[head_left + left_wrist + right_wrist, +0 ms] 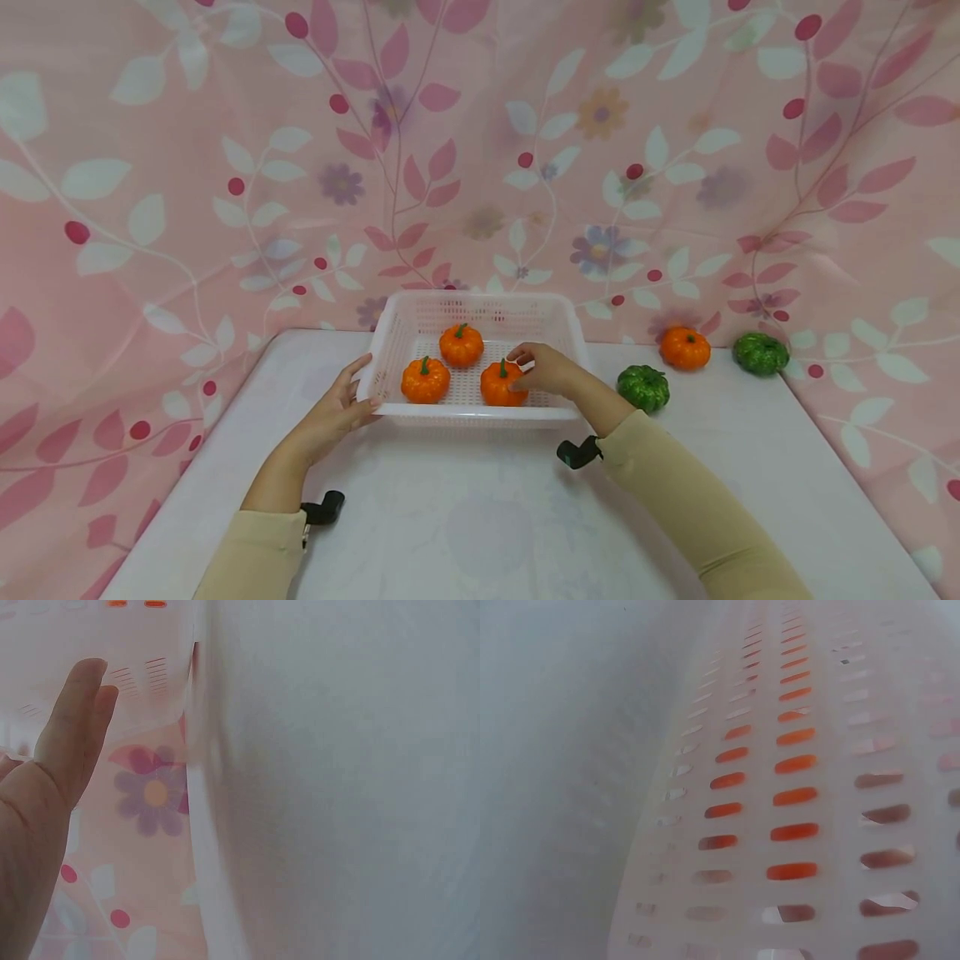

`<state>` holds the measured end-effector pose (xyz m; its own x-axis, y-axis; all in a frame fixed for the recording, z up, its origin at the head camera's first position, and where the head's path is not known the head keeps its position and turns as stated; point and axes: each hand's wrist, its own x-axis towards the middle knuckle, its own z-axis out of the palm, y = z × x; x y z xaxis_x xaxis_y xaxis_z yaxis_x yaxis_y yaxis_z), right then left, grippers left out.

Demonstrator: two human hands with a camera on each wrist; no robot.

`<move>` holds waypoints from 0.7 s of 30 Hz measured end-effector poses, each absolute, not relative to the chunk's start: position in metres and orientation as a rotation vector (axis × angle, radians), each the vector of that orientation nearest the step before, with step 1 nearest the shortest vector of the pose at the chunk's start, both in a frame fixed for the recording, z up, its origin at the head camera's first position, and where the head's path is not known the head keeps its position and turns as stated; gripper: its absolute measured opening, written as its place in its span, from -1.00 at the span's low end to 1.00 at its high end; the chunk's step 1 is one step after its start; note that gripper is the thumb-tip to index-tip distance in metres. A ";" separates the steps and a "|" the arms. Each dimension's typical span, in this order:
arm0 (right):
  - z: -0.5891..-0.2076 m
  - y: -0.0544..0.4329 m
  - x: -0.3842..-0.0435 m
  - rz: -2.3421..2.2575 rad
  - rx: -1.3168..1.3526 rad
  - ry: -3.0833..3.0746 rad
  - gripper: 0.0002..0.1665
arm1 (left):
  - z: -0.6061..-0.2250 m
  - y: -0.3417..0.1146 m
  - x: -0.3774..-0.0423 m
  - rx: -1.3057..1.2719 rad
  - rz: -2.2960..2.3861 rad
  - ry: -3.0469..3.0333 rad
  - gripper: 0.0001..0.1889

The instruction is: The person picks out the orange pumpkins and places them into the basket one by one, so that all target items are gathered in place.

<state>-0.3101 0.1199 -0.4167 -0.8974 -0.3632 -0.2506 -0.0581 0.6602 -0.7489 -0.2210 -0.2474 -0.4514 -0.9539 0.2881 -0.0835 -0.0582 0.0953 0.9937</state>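
Observation:
A white perforated plastic basket holds three small orange pumpkins with green stems. My right hand reaches over its right side and grips the front right pumpkin, thumb and fingers about its right side. The other two are the front left pumpkin and the rear pumpkin. At the basket's front left corner, my left hand touches the rim; in the left wrist view its fingers lie straight along the wall. The right wrist view shows orange through the basket wall's slots; the right hand's grip is hidden there.
Right of the basket, a green pumpkin is nearest, with an orange pumpkin and another green pumpkin by the back edge. A white cloth covers the table. A pink floral curtain hangs close behind.

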 end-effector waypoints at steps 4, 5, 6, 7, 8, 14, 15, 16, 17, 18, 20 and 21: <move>-0.413 0.122 -0.309 -1.136 -0.348 2.513 -0.45 | -0.451 -0.248 -0.221 0.222 1.932 2.121 -0.10; -0.412 0.123 -0.309 -1.144 -0.352 2.518 -0.45 | -0.451 -0.248 -0.221 0.220 1.932 2.122 -0.10; -0.411 0.124 -0.308 -1.152 -0.356 2.522 -0.45 | -0.451 -0.248 -0.221 0.222 1.933 2.120 -0.10; -0.410 0.125 -0.308 -1.162 -0.357 2.523 -0.45 | -0.451 -0.248 -0.221 0.223 1.935 2.118 -0.10; -0.409 0.126 -0.307 -1.169 -0.364 2.524 -0.45 | -0.451 -0.248 -0.221 0.223 1.937 2.114 -0.10; -0.401 0.129 -0.300 -1.222 -0.399 2.515 -0.44 | -0.452 -0.249 -0.220 0.209 1.950 2.108 -0.11; -0.400 0.129 -0.297 -1.230 -0.404 2.518 -0.44 | -0.453 -0.249 -0.220 0.208 1.952 2.108 -0.11; -0.399 0.130 -0.295 -1.233 -0.410 2.526 -0.45 | -0.453 -0.249 -0.221 0.211 1.954 2.107 -0.11; -0.397 0.130 -0.293 -1.234 -0.416 2.535 -0.46 | -0.453 -0.249 -0.221 0.212 1.954 2.106 -0.11; -0.396 0.131 -0.291 -1.237 -0.424 2.543 -0.47 | -0.453 -0.249 -0.221 0.215 1.956 2.104 -0.11; -0.394 0.133 -0.287 -1.241 -0.440 2.562 -0.49 | -0.454 -0.248 -0.222 0.216 1.963 2.098 -0.11; -0.393 0.134 -0.285 -1.248 -0.447 2.565 -0.49 | -0.454 -0.248 -0.222 0.216 1.963 2.099 -0.11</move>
